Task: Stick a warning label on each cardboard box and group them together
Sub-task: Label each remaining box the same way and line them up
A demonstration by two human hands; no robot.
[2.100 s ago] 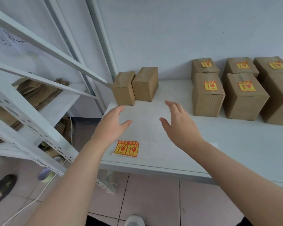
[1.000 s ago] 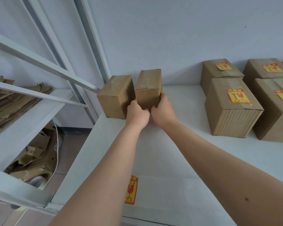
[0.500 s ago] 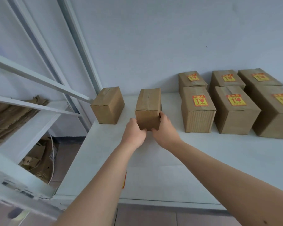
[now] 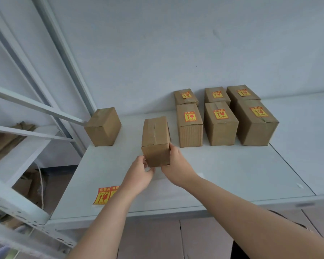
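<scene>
An unlabelled cardboard box (image 4: 155, 135) stands in the middle of the white table (image 4: 232, 171). My left hand (image 4: 139, 174) grips its near left corner and my right hand (image 4: 176, 165) grips its near right side. A second unlabelled box (image 4: 103, 127) sits apart at the back left. Several boxes with yellow-and-red warning labels are grouped in two rows at the back right, the nearest one (image 4: 189, 126) just right of the held box. A strip of warning labels (image 4: 105, 195) lies at the table's front left, partly hidden by my left forearm.
A white metal shelving frame (image 4: 26, 107) rises at the left, with flattened cardboard (image 4: 6, 139) on its shelf and scraps below. A pale wall backs the table. The table's front edge runs above a tiled floor (image 4: 157, 238).
Both hands reached to the two boxes at the back left, took hold of the right one and drew it toward me and to the right, away from its neighbour.
</scene>
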